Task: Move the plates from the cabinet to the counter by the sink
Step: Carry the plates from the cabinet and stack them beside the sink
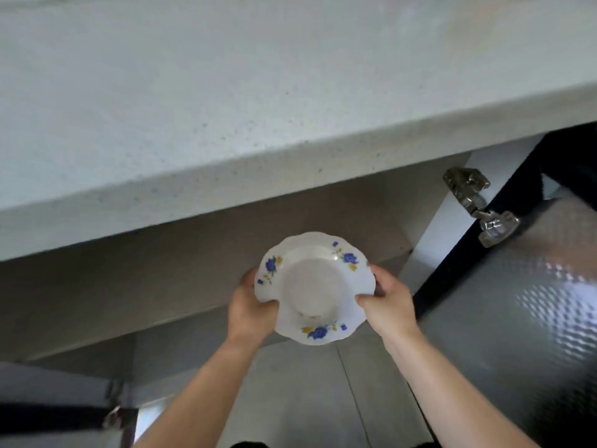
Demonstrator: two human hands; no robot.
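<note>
My left grip [252, 305] is curled round the left rim of the plate [315, 287], thumb on top and fingers underneath. My right grip [387, 303] clasps the right rim the same way. Both are closed on the plate, which hangs in the air between them, roughly level and touching nothing else. It is white with a scalloped edge and blue flowers; I cannot tell whether a second plate sits under it. I hold it in front of the open cabinet [181, 276], below the front edge of the pale, speckled bench [193, 108] and above the tiled floor [307, 392]. The cabinet door [517, 318] stands open to the right on its hinge [475, 202], near my right grip.

I judge this to be the carry step: the plate is out of the cabinet and not yet set down. The next move calls for bringing it outward and up past the bench's front edge without knocking the rim on it. Then it goes across to the spot by the sink, which is not in view from here.
</note>
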